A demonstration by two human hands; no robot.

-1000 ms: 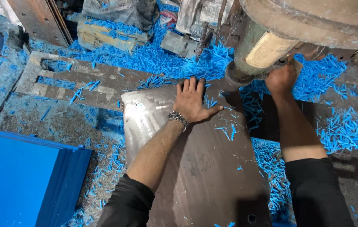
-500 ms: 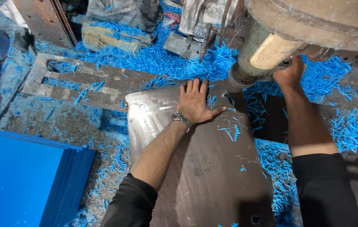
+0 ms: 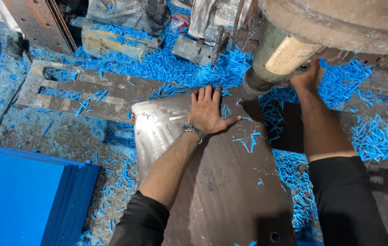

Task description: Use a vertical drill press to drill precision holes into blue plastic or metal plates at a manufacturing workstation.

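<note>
The left hand (image 3: 210, 111) lies flat, fingers spread open, on the far end of a grey rectangular steel plate (image 3: 221, 182) amid blue plastic shavings (image 3: 194, 68). The right hand (image 3: 307, 78) reaches under a rusty cylindrical machine part (image 3: 289, 52) at far right; its grip cannot be told.

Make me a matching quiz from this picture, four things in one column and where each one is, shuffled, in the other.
1. left hand
2. right hand
3. stack of blue sheets
4. wristwatch

a. lower left corner
b. flat on the metal plate
c. on the left wrist
d. under the machine's cylinder

Pairs: 1-b, 2-d, 3-a, 4-c
</note>
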